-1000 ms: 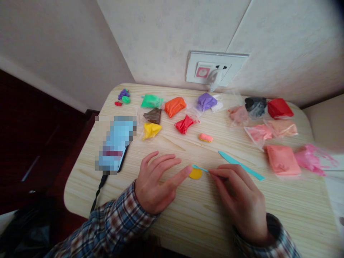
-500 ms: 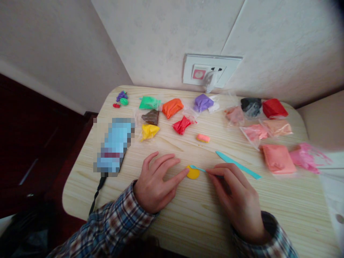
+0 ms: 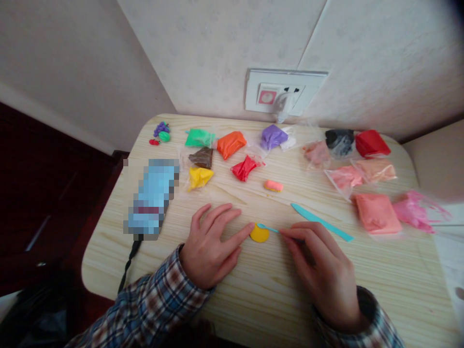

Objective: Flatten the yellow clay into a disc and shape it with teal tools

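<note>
A flat yellow clay disc (image 3: 260, 234) lies on the light wood table between my hands. My left hand (image 3: 213, 244) rests with fingers spread, its index fingertip at the disc's upper left edge. Pinched in my right hand (image 3: 319, 266) is a thin blue modelling tool (image 3: 270, 228), its small rounded tip lying on the upper part of the disc. Just beyond my right hand lies a flat blue clay knife (image 3: 322, 222). A small pink-and-yellow clay piece (image 3: 274, 185) sits farther back.
Bags of coloured clay, among them a yellow bag (image 3: 199, 178) and a salmon bag (image 3: 378, 213), line the back and right. A phone (image 3: 154, 195) with a cable lies at left. Small clay fruits (image 3: 161, 130) sit in the back left corner. A wall socket (image 3: 286, 94) holds a plug.
The view has shifted slightly. Both hands, the tool and the yellow disc keep nearly the same positions, with the tool tip still on the disc.
</note>
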`<act>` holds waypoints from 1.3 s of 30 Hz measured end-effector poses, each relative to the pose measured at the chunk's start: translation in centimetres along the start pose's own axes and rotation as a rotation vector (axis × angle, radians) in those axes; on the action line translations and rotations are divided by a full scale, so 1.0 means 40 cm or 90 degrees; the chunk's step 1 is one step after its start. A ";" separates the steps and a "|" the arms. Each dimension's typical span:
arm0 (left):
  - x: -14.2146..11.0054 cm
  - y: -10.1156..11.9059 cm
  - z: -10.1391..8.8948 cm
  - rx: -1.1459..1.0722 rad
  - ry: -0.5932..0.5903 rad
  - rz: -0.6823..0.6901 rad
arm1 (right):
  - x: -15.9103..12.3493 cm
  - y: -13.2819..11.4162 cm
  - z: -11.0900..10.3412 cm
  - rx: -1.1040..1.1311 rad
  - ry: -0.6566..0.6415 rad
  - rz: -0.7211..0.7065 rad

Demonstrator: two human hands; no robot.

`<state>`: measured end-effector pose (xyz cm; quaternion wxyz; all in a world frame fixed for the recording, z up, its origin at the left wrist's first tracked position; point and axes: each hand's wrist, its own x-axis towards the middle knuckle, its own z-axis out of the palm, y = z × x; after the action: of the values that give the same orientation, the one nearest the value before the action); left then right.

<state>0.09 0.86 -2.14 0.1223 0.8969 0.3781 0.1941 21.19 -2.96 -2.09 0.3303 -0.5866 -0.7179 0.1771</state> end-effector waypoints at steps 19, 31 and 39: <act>-0.001 -0.001 -0.004 -0.027 0.024 0.007 | 0.000 -0.002 0.002 -0.022 -0.015 -0.023; -0.003 0.002 -0.006 -0.045 0.043 0.007 | 0.000 -0.003 0.005 -0.020 -0.024 -0.028; 0.000 0.000 -0.002 -0.050 0.052 0.007 | -0.004 -0.002 0.002 -0.012 -0.034 -0.031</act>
<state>0.04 0.85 -2.08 0.1409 0.8846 0.3701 0.2463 21.10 -3.10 -2.16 0.3093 -0.5673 -0.7421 0.1781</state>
